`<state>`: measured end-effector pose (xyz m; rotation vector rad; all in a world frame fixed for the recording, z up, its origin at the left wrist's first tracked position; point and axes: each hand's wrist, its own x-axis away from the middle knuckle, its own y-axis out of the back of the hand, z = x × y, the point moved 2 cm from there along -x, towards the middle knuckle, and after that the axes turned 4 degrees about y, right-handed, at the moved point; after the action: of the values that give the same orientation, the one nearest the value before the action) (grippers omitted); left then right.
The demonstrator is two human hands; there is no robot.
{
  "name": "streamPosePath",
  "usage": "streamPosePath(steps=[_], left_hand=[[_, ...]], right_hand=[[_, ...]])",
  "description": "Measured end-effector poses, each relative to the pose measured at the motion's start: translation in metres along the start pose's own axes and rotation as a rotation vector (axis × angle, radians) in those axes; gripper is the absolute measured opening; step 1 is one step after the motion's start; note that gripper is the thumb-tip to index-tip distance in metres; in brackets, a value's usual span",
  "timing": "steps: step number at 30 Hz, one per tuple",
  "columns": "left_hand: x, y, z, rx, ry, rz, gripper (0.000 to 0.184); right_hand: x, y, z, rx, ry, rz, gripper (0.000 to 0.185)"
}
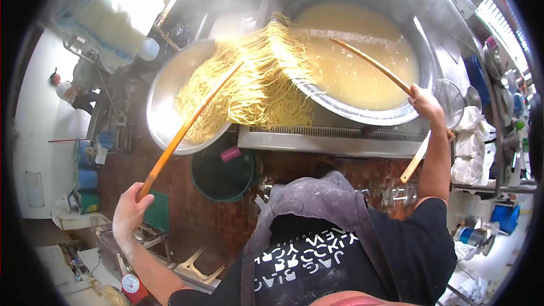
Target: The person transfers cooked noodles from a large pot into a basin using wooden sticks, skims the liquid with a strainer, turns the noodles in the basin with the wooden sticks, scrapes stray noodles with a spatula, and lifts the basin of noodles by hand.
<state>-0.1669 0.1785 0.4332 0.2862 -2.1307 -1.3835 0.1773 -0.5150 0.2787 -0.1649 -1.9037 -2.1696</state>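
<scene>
My left hand [132,213] is closed around the lower end of a long wooden stick [180,134]. That stick slants up and to the right, its far tip over the yellow noodles [249,90]. My right hand [425,102] grips a second wooden stick [377,68], which reaches left above the cloudy yellowish liquid [357,28] in a large round metal vat [362,114]. The noodles form a heaped bridge from the vat's left rim into a wide metal bowl [161,110]. Some strands hang over the stove front.
A dark green bin [224,178] with a pink item stands under the bowl. A mesh strainer [449,101] and a wooden-handled tool [416,158] are near my right arm. White bags [473,136] sit on the right. Steam hangs over the stove; another person [76,93] is far left.
</scene>
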Motion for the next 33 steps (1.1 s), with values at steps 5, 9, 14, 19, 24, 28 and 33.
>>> streamPosePath(steps=[5, 9, 14, 19, 24, 28, 33], left_hand=[[-0.021, -0.117, -0.093, 0.717, 0.208, 0.457, 0.021], [-0.002, -0.184, -0.176, 0.954, 0.249, 0.835, 0.030], [-0.001, -0.185, -0.251, 1.014, 0.469, 1.002, 0.031], [-0.050, -0.232, -0.279, 0.997, 0.489, 0.933, 0.025], [-0.135, -0.330, -0.295, 1.204, 0.355, 0.739, 0.024], [-0.165, -0.391, -0.313, 1.143, 0.284, 0.540, 0.022], [-0.194, -0.412, -0.307, 1.001, 0.146, 0.379, 0.027]], right_hand=[[-0.069, -0.015, -0.038, 0.085, 0.011, 0.061, 0.027], [-0.113, 0.017, -0.068, 0.175, 0.015, 0.047, 0.024], [-0.156, 0.060, -0.121, 0.331, 0.013, -0.005, 0.022], [-0.210, 0.040, -0.160, 0.349, 0.105, -0.002, 0.023], [-0.242, -0.066, -0.137, 0.210, 0.249, 0.117, 0.027], [-0.231, -0.123, -0.086, -0.024, 0.215, 0.244, 0.032], [-0.215, -0.167, -0.027, -0.217, 0.242, 0.201, 0.030]])
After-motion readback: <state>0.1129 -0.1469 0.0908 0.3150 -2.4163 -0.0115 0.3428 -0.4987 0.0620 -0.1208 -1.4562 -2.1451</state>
